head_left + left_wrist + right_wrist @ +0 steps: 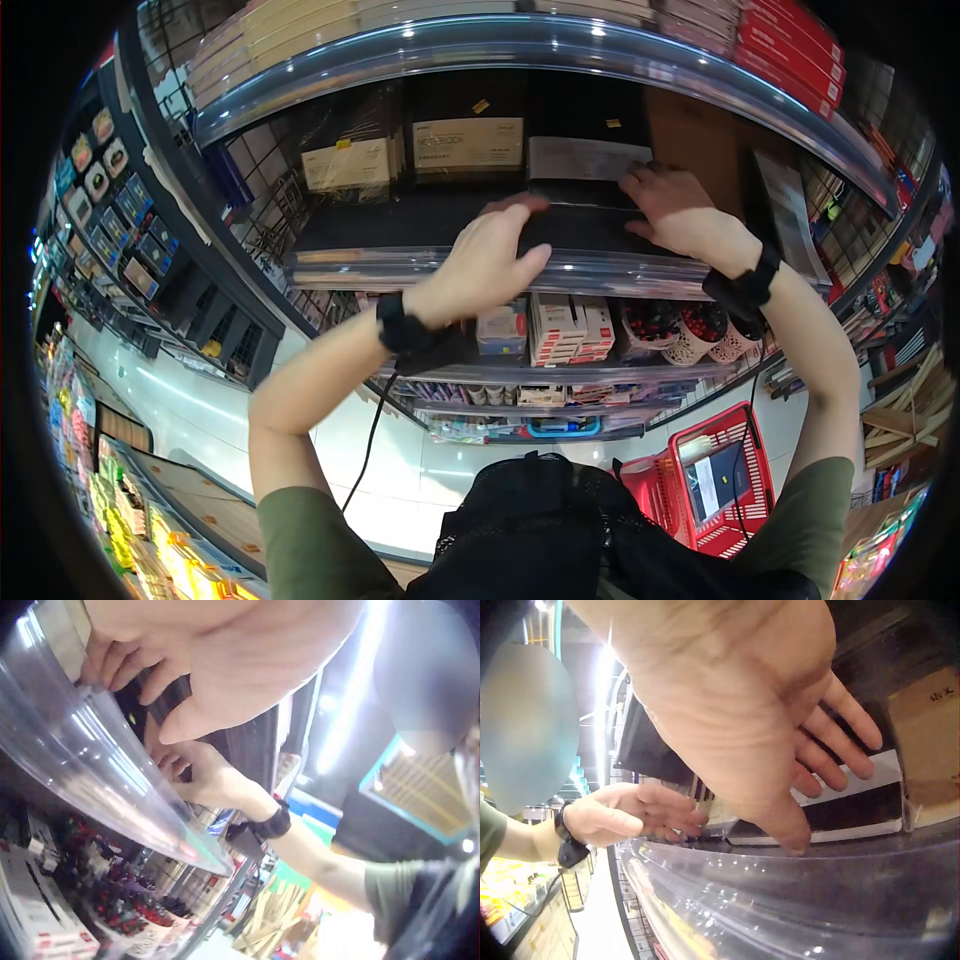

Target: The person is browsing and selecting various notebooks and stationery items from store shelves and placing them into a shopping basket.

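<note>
On the shelf, a black notebook with a pale paper band lies in front of both hands. My right hand is at its right end, fingers slightly bent. In the right wrist view, the fingertips of that right hand overlap the notebook's white band, thumb near its front edge. Left of it, my left hand hovers over the shelf's front lip with thumb apart and nothing in its fingers. Two other banded stacks of notebooks stand farther left.
A clear plastic strip runs along the shelf front. Brown cardboard stands to the right of the notebooks. Boxes and white baskets fill the shelf below. A red shopping basket is at lower right.
</note>
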Demonstrator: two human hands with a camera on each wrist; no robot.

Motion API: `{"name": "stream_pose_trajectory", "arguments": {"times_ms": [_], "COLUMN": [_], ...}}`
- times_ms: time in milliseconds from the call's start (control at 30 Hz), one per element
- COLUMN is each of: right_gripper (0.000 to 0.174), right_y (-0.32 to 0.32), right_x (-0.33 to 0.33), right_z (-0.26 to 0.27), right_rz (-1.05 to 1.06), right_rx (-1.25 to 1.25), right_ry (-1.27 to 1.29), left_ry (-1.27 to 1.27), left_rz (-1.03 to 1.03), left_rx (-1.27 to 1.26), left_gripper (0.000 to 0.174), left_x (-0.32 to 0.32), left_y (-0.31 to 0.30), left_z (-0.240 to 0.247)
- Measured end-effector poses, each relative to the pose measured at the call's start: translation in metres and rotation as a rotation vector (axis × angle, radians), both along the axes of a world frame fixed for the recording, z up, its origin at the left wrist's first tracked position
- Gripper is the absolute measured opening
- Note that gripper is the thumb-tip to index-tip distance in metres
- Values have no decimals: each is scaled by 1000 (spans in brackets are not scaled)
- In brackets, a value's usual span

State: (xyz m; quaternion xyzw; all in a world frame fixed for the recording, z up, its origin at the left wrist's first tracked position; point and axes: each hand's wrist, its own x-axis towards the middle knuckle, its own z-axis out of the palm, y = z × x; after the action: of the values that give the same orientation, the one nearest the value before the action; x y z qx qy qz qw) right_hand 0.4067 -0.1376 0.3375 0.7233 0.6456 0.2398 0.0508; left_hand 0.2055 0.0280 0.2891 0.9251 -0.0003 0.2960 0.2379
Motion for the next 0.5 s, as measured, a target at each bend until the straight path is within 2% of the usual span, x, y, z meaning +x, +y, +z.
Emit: {"name": "stream_pose_trajectory", "arguments": {"times_ms": [33, 100, 133, 167, 200, 267, 367, 500], "right_gripper": [40, 40, 40, 39, 38, 37, 36, 33], "right_y": [7, 18, 20, 22, 22, 26, 27, 26], "right_x": [-1, -3, -2, 0, 3, 9, 12, 18], "right_z": [2, 5, 4, 2, -1, -4, -6, -7], "right_rz": [1, -129, -130, -97, -66, -119, -186, -181], "right_rx": [-6, -135, -140, -72, -3, -46, -101, -101], "right_ry": [-10, 5, -4, -48, -91, -55, 20, 67], "left_ry": [128, 160, 160, 153, 249, 344, 368, 354], "left_rz": [-8, -14, -8, -12, 22, 50, -49, 2], "left_rx": [-152, -446, -574, -577, -644, -711, -1004, -988], "left_gripper": [52, 56, 57, 57, 50, 44, 15, 21], "left_x": [6, 26, 35, 46, 56, 71, 84, 103], "left_y": [10, 26, 30, 36, 42, 54, 64, 61], "left_z": [7, 3, 5, 8, 12, 18, 19, 14]}}
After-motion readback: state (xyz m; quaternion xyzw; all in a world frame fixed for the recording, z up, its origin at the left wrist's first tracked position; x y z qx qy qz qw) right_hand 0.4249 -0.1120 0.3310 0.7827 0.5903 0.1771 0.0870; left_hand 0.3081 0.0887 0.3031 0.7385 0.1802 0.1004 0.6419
